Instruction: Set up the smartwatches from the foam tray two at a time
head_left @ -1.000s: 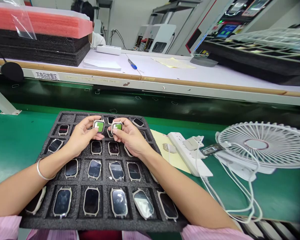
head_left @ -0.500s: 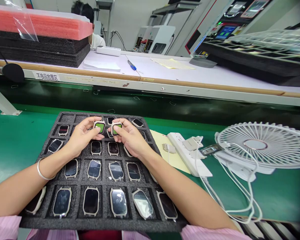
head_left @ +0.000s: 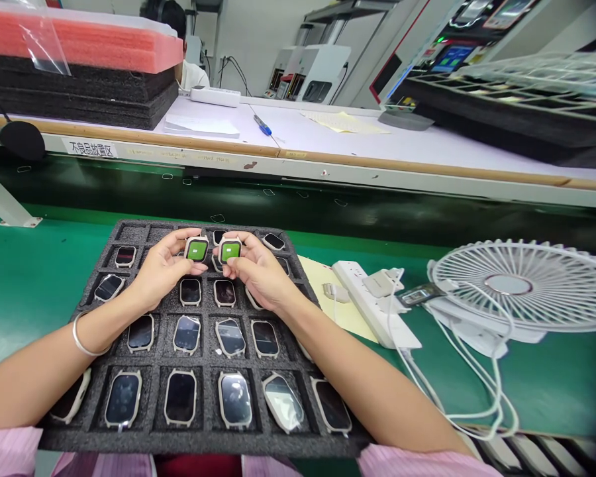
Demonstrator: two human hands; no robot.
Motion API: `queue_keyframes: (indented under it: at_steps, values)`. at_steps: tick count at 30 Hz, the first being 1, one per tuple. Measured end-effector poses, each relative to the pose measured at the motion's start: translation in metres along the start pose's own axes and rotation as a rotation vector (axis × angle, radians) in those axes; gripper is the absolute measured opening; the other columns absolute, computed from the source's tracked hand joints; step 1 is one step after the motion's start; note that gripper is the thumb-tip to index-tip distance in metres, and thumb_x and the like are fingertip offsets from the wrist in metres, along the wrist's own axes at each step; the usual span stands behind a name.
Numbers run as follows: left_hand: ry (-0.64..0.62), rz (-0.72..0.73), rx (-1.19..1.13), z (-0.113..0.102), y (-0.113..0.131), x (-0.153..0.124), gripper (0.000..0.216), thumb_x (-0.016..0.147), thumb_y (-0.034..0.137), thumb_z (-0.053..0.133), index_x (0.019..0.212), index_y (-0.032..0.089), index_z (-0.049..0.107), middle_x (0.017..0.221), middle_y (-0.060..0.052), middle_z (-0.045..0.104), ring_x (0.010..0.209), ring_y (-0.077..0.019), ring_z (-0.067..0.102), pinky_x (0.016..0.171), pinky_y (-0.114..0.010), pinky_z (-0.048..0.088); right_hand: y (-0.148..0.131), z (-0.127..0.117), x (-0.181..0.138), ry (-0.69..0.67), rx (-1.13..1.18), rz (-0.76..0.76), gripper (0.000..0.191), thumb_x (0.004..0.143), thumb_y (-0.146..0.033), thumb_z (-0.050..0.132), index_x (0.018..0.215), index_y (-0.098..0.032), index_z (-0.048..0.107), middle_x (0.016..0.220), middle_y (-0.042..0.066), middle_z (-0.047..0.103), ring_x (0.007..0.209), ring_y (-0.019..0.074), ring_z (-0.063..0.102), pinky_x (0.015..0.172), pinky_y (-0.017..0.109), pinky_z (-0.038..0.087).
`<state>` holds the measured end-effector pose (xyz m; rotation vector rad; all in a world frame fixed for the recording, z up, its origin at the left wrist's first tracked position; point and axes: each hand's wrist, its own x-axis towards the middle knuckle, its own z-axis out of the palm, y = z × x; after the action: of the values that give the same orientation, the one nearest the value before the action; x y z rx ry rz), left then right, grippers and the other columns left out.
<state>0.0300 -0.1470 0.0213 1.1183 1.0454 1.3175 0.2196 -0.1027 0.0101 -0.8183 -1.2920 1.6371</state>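
Note:
My left hand is closed on a smartwatch by its sides, its lit screen green. A second smartwatch, also glowing green, is gripped in my right hand, with the thumb by its lower edge. Both are held side by side, slightly apart, above the far part of a black foam tray. In the tray's compartments lie several more strapless watches with dark screens, such as a watch in the front row. Some sit tilted, and my forearms cover part of the tray.
Right of the tray are a power strip, a yellow sheet, white cables and a white fan. A raised shelf behind carries foam stacks and a blue pen. Beyond it sits another person.
My thumbs have shifted down off the two screens, so both green displays now show with a small white mark. The hands stay in nearly the same place.

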Motion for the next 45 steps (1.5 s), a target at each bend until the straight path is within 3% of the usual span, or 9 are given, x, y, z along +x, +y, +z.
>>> queue_keyframes:
  at_steps: [7,13,21,27,32,37,41,45]
  values:
    - [-0.005,0.015,0.034,-0.0004,0.0004,0.0004,0.042,0.077,0.025,0.075,0.116,0.017,0.062,0.097,-0.002,0.07,0.065,-0.013,0.073,0.068,-0.025,0.063,0.0017,-0.0002,0.0004,-0.006,-0.013,-0.007,0.045,0.073,-0.038,0.078,0.108,-0.023,0.055,0.09,0.001,0.068,0.059,0.0112,0.054,0.057,0.027,0.039]
    - [-0.01,0.01,0.005,-0.0006,0.0002,0.0008,0.046,0.071,0.013,0.07,0.116,0.018,0.062,0.1,-0.002,0.071,0.068,-0.0135,0.074,0.07,-0.026,0.063,-0.001,-0.0002,-0.001,-0.035,0.007,-0.019,0.049,0.062,-0.018,0.066,0.109,-0.024,0.055,0.094,0.0,0.069,0.063,0.0122,0.057,0.06,0.027,0.042]
    - [0.003,-0.028,-0.033,0.0002,0.0032,0.0003,0.05,0.068,0.013,0.067,0.117,0.018,0.061,0.099,-0.001,0.073,0.07,-0.0154,0.076,0.072,-0.027,0.064,0.0002,-0.0006,0.0,-0.036,0.01,-0.025,0.05,0.06,-0.016,0.062,0.109,-0.024,0.055,0.093,0.0,0.069,0.062,0.0113,0.057,0.059,0.025,0.042]
    - [0.044,-0.079,-0.046,0.0009,0.0054,0.0008,0.04,0.08,0.024,0.062,0.12,0.016,0.061,0.088,-0.003,0.073,0.068,-0.0194,0.076,0.067,-0.03,0.064,-0.0012,-0.0002,-0.0006,-0.007,-0.032,0.0,0.043,0.074,-0.04,0.078,0.106,-0.022,0.056,0.091,0.003,0.071,0.055,0.0103,0.055,0.053,0.025,0.04]
    - [0.055,-0.086,-0.031,0.0,0.0052,0.0015,0.034,0.085,0.026,0.058,0.117,0.016,0.062,0.085,-0.003,0.071,0.066,-0.0197,0.076,0.065,-0.03,0.064,-0.0011,-0.0002,-0.001,-0.011,-0.042,0.003,0.048,0.074,-0.052,0.082,0.098,-0.022,0.055,0.084,0.002,0.071,0.052,0.0093,0.053,0.049,0.023,0.037]
    - [0.067,-0.066,-0.024,-0.0008,0.0044,0.0019,0.031,0.086,0.025,0.057,0.115,0.017,0.062,0.085,-0.002,0.069,0.064,-0.0176,0.074,0.063,-0.029,0.062,-0.001,-0.002,0.0014,-0.014,0.052,0.051,0.037,0.078,-0.042,0.074,0.104,-0.022,0.058,0.086,0.004,0.073,0.052,0.0133,0.06,0.047,0.025,0.043]
    - [0.099,-0.058,-0.016,-0.0019,0.0042,0.003,0.031,0.086,0.024,0.056,0.116,0.017,0.062,0.087,-0.002,0.069,0.061,-0.0145,0.072,0.061,-0.026,0.06,-0.0023,-0.0051,0.0032,-0.053,0.146,0.095,0.039,0.075,-0.029,0.063,0.112,-0.019,0.059,0.094,0.007,0.075,0.063,0.0203,0.07,0.058,0.033,0.055]
    - [0.109,-0.072,-0.034,-0.0028,0.0029,0.0042,0.031,0.086,0.024,0.056,0.116,0.017,0.062,0.088,-0.002,0.068,0.059,-0.0139,0.071,0.06,-0.026,0.059,-0.0023,-0.0059,0.0024,-0.096,0.153,0.087,0.035,0.075,-0.027,0.06,0.11,-0.02,0.058,0.096,0.007,0.075,0.067,0.0208,0.071,0.062,0.035,0.058]
